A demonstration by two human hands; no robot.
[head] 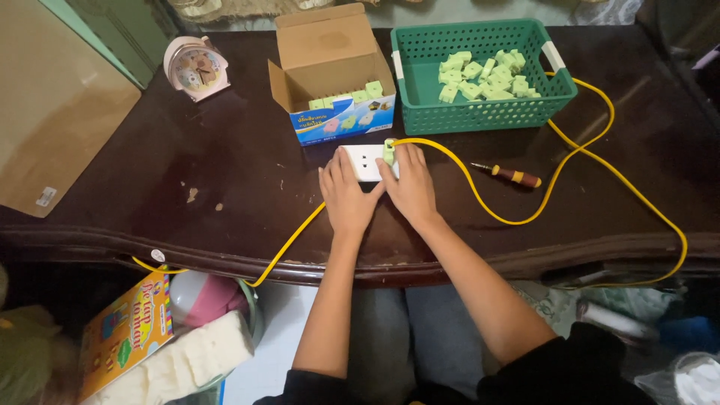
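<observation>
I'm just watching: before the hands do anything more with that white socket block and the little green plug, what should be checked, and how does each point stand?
1. Left hand steadies the white socket block: ok, it lies flat against it.
2. Right hand is at the green plug: ok, fingertips touch it.
3. Plug fully seated in the block: cannot tell.
4. Yellow cable free of snags: ok on the table; it loops loosely.
5. Screwdriver within reach: ok, just right of the hands.
6. Block powered or not: cannot tell.
</observation>
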